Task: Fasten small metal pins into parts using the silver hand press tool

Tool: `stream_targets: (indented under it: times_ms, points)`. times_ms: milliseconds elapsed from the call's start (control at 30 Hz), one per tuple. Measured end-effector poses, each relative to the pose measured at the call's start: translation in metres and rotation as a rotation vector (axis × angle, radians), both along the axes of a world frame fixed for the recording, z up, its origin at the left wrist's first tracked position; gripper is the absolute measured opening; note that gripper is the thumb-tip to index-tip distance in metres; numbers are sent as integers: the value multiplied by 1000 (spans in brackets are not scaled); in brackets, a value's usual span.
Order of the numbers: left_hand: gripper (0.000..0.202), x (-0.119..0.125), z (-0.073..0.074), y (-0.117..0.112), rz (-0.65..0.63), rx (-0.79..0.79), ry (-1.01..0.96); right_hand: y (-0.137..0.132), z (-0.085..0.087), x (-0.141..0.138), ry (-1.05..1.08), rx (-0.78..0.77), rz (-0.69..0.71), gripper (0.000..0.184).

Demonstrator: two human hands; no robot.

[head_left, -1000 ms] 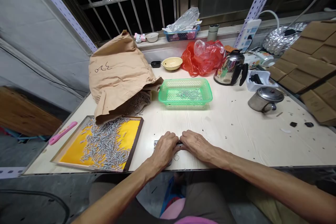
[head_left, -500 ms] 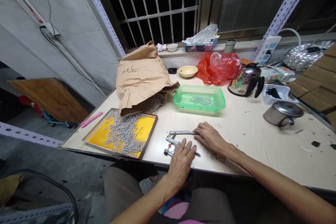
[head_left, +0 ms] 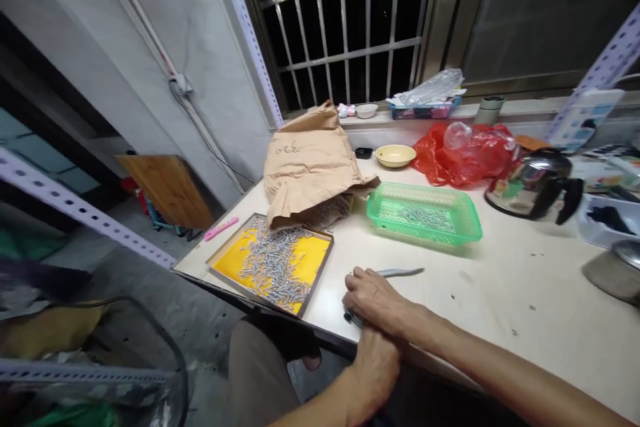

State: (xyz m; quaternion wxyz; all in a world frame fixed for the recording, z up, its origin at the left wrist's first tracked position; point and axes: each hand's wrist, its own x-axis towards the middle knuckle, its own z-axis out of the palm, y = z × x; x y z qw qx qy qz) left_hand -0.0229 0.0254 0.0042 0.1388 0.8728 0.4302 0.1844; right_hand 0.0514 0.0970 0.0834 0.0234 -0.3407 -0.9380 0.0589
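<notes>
A pair of silver metal pliers (head_left: 400, 272) lies near the table's front edge, one handle pointing right and a black knob showing at the lower left. My right hand (head_left: 377, 300) covers the head of the pliers, its fingers curled down around it. Close under it is my left hand (head_left: 379, 360), at the table edge, with its fingers hidden by the right hand. To the left, a shallow tray (head_left: 317, 280) with a yellow bottom holds many small silver metal pieces (head_left: 277, 263). More such pieces lie in a green plastic basket (head_left: 425, 190) farther back.
An open brown paper bag (head_left: 313, 167) leans over the tray's back. A pink-handled tool (head_left: 221, 228) lies left of the tray. Behind are a yellow bowl (head_left: 395, 155), a red plastic bag (head_left: 460, 153) and a kettle (head_left: 530, 183). A metal pot (head_left: 613, 273) stands at the right.
My right hand has moved left from the handle end onto the head of the pliers. My left hand has drawn back beneath it. The view has turned left.
</notes>
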Motion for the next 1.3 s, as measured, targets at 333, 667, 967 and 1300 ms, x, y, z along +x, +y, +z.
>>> stream_targets:
  times_ms: [333,667,967,1300]
  points:
    - [31,-4,3,-6,-16,39,-35,12,-14,-2,-18,5,193,14]
    - [31,-5,-20,-8,58,7,-35,-11,22,-17,638,-40,178,13]
    - [29,-111,83,73,549,193,105,65,69,131,784,617,-569,22]
    - [28,-154,84,113,625,-27,425,-11,3,90,416,28,-380,30]
